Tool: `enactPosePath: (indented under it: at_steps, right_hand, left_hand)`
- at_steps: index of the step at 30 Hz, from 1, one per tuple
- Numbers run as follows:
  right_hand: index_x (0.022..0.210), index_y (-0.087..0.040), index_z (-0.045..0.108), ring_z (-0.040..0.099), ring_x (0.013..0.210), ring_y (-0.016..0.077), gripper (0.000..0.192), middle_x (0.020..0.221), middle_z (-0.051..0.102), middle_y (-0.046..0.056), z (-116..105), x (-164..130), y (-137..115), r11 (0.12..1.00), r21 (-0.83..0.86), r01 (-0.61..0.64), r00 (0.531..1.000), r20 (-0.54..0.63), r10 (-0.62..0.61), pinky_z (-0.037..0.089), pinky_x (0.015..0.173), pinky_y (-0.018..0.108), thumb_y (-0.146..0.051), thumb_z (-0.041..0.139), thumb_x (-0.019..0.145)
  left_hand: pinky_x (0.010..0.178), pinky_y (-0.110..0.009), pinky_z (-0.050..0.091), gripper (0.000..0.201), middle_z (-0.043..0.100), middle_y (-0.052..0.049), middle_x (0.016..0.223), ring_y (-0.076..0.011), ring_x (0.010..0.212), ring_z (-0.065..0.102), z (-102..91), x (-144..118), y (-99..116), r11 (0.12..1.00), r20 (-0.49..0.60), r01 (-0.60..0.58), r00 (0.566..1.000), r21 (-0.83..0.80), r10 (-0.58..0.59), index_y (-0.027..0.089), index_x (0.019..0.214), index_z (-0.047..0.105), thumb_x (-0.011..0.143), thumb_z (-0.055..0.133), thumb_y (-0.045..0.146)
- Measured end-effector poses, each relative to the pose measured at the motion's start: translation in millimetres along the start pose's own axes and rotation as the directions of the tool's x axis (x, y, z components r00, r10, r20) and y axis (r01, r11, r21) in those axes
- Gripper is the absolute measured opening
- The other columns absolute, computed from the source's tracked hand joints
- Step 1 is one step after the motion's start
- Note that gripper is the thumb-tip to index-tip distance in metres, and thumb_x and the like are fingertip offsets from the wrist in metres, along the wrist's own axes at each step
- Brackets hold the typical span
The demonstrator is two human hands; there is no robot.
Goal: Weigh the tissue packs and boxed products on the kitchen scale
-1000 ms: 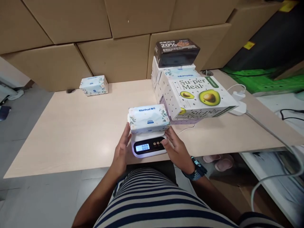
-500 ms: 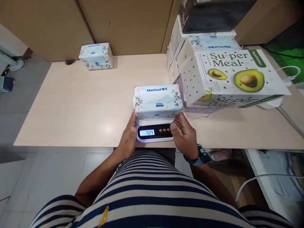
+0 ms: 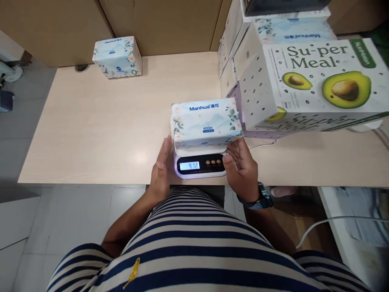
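Observation:
A pale blue Manhua tissue pack [image 3: 205, 121] lies on a small white kitchen scale [image 3: 200, 165] at the near edge of the wooden table [image 3: 100, 129]. The scale's lit display shows digits. My left hand [image 3: 161, 172] is flat and open just left of the scale, apart from the pack. My right hand [image 3: 241, 168], with a watch on the wrist, is open at the scale's right side, fingertips close under the pack's right end. Neither hand holds anything.
A second tissue pack [image 3: 118, 56] sits at the table's far left. A Su-per Meal avocado box [image 3: 313, 83] tops a stack of boxes right of the scale. Cardboard cartons [image 3: 164, 24] line the back. A white cable [image 3: 328, 227] runs at lower right.
Both hands have let go of the tissue pack and drawn slightly outward. The display went from 0.00 to a weight reading. The camera moved closer and tilted down.

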State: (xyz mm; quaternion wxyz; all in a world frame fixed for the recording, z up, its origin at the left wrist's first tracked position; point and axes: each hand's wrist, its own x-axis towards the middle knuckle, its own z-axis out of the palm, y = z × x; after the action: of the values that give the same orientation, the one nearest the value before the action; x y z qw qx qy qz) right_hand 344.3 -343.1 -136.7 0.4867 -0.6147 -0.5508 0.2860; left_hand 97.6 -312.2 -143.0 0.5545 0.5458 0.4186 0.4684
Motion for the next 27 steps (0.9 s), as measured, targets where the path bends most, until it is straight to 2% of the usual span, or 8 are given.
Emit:
enactPosePath:
  at_steps: [6, 11, 15, 22, 27]
  right_hand:
    - [0.18, -0.031, 0.034, 0.065, 0.151, 0.0387, 0.086, 0.174, 0.055, 0.013, 0.4, -1.8, 2.2, 1.0, 0.005, 0.009, 0.999, -0.043, -0.009, 0.058, 0.124, 0.063, -0.07, 0.057, 0.107]
    - [0.181, -0.034, 0.029, 0.06, 0.157, 0.0372, 0.083, 0.179, 0.048, 0.01, 0.3, -4.8, 8.6, 0.999, -0.051, 0.01, 0.999, -0.044, -0.013, 0.06, 0.123, 0.061, -0.065, 0.055, 0.109]
    - [0.18, -0.036, 0.032, 0.053, 0.163, 0.0365, 0.078, 0.18, 0.047, 0.009, 0.9, -6.6, 12.7, 0.997, -0.041, 0.062, 0.994, -0.088, -0.066, 0.06, 0.124, 0.061, -0.06, 0.056, 0.11]
    - [0.18, -0.037, 0.03, 0.051, 0.164, 0.0372, 0.073, 0.18, 0.047, 0.007, 2.9, -7.3, 12.2, 0.992, -0.094, 0.084, 0.988, -0.12, -0.095, 0.055, 0.128, 0.065, -0.058, 0.049, 0.113]
    - [0.179, -0.038, 0.033, 0.052, 0.164, 0.0375, 0.074, 0.179, 0.048, 0.007, 3.0, -6.8, 13.0, 0.996, -0.048, 0.076, 0.988, -0.13, -0.082, 0.05, 0.131, 0.066, -0.06, 0.052, 0.112]
  left_hand:
    - [0.15, -0.051, 0.014, 0.069, 0.037, 0.007, 0.186, -0.0266, 0.179, 0.021, -2.7, 2.9, -4.8, 0.995, -0.022, -0.096, 0.995, 0.0, 0.096, 0.044, 0.172, 0.045, 0.112, 0.03, 0.076]
    - [0.15, -0.052, 0.016, 0.073, 0.039, 0.005, 0.185, -0.0264, 0.179, 0.02, 2.5, 3.3, 4.0, 0.998, -0.042, -0.055, 0.998, -0.016, 0.054, 0.042, 0.172, 0.046, 0.111, 0.03, 0.078]
    - [0.149, -0.054, 0.016, 0.07, 0.043, 0.006, 0.183, -0.0265, 0.178, 0.023, 7.4, 3.1, 13.3, 0.993, -0.069, -0.036, 0.997, -0.111, 0.029, 0.045, 0.167, 0.053, 0.111, 0.027, 0.079]
    - [0.149, -0.058, 0.012, 0.078, 0.044, 0.002, 0.183, -0.0307, 0.178, 0.021, 6.5, 5.5, 16.5, 0.989, -0.054, -0.003, 0.999, -0.151, -0.005, 0.042, 0.166, 0.055, 0.106, 0.029, 0.086]
    - [0.15, -0.056, 0.011, 0.073, 0.044, 0.004, 0.183, -0.0283, 0.179, 0.02, 5.2, 5.7, 15.4, 0.986, -0.031, -0.014, 0.999, -0.164, 0.009, 0.044, 0.166, 0.055, 0.11, 0.028, 0.081]
